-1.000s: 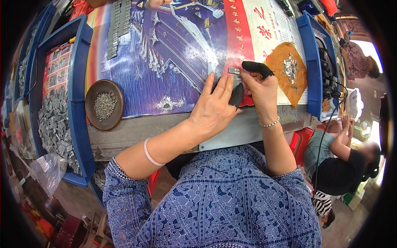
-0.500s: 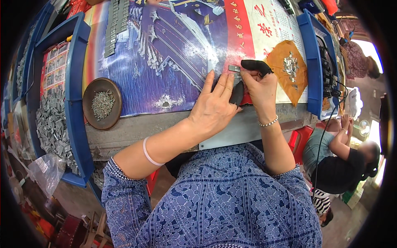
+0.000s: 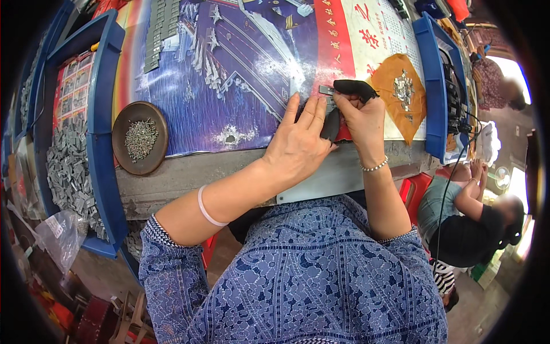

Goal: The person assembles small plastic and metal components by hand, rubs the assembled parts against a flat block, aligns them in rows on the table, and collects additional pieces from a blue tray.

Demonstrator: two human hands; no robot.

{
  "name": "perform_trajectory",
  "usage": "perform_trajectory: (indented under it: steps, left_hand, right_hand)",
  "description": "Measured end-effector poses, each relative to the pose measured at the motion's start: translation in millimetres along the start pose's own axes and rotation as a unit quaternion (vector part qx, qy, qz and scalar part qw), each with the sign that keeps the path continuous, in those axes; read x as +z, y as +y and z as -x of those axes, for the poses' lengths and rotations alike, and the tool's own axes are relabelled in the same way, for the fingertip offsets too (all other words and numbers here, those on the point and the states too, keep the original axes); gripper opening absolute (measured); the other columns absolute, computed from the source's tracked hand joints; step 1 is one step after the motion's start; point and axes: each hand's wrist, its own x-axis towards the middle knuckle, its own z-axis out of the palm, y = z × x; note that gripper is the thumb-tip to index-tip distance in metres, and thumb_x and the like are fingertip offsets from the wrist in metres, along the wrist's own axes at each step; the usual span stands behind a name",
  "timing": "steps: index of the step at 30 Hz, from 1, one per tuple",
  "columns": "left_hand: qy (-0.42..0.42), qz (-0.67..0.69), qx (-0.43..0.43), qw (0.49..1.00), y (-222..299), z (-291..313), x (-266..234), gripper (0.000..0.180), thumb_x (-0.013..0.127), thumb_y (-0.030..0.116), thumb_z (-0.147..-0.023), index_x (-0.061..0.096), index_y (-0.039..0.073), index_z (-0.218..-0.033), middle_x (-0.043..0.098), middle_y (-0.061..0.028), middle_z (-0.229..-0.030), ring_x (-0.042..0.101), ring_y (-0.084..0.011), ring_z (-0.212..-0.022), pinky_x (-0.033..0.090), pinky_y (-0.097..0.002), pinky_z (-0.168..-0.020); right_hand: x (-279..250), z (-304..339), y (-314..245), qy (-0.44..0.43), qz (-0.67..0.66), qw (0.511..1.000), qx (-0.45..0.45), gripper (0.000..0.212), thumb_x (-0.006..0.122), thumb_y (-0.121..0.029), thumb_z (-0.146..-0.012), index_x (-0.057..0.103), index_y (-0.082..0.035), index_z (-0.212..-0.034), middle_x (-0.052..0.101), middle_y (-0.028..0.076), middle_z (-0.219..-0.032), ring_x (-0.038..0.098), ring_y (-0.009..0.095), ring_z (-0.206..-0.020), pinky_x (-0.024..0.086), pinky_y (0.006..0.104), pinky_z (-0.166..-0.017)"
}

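Note:
At the right of the calendar-like poster, my right hand pinches at a small grey metal piece. A black cover wraps its index finger. My left hand lies palm down beside it, fingers stretched and spread, with fingertips against the grey pieces. Its thumb, also in a black cover, rests close to my right hand. My fingers hide most of the pieces between the hands. To the right lies an orange-brown sheet with small shiny metal parts on it.
A brown round dish holds tiny metal bits at the left. Beyond it, a blue bin is heaped with grey pieces. Linked grey pieces lie far left on the poster. Another blue bin stands right; people sit beyond.
Both hands stay at nearly the same place over the grey pieces, with only slight finger shifts. The whole view has moved a little.

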Motion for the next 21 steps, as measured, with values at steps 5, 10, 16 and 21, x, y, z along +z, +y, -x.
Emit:
perform_trajectory:
  steps: [5, 10, 16, 21]
  left_hand:
    - [0.002, 0.0, -0.001, 1.0, -1, 1, 0, 0.03, 0.073, 0.032, -0.082, 0.075, 0.003, -0.074, 0.051, -0.0323, -0.14, 0.045, -0.0419, -0.135, 0.028, -0.0622, -0.112]
    - [0.003, 0.003, 0.001, 1.0, -1, -1, -1, 0.03, 0.074, 0.033, -0.082, 0.075, 0.003, -0.076, 0.052, -0.0319, -0.139, 0.045, -0.0417, -0.135, 0.029, -0.0622, -0.112]
    - [0.025, -0.01, -0.009, 1.0, -1, 2, 5, 0.031, 0.073, 0.034, -0.082, 0.076, 0.003, -0.082, 0.052, -0.0314, -0.139, 0.046, -0.0412, -0.135, 0.029, -0.0622, -0.112]
    - [0.004, -0.007, -0.004, 1.0, 0, 0, 1, 0.03, 0.073, 0.033, -0.082, 0.076, 0.003, -0.084, 0.052, -0.0311, -0.139, 0.046, -0.0413, -0.134, 0.03, -0.0625, -0.112]
  right_hand:
    - [2, 2, -10, 0.006, -0.007, 1.0, 0.019, 0.016, 0.072, -0.001, -0.09, 0.072, 0.002, -0.105, 0.068, -0.001, -0.081, 0.055, 0.001, -0.066, 0.042, 0.0171, -0.055]
    - [0, 1, 0, 0.01, 0.007, 1.0, -0.017, 0.016, 0.073, -0.003, -0.09, 0.072, 0.001, -0.106, 0.067, -0.002, -0.078, 0.054, 0.001, -0.062, 0.041, 0.0174, -0.052]
    - [0, 1, -11, 0.019, -0.109, 0.993, 0.048, 0.018, 0.074, -0.002, -0.089, 0.071, 0.001, -0.107, 0.068, 0.0, -0.08, 0.056, 0.003, -0.062, 0.041, 0.0168, -0.052]
    - [-2, 0, 0, 0.0, -0.078, 0.997, 0.009, 0.02, 0.074, -0.001, -0.089, 0.071, 0.002, -0.108, 0.069, 0.0, -0.084, 0.057, 0.002, -0.065, 0.043, 0.0168, -0.054]
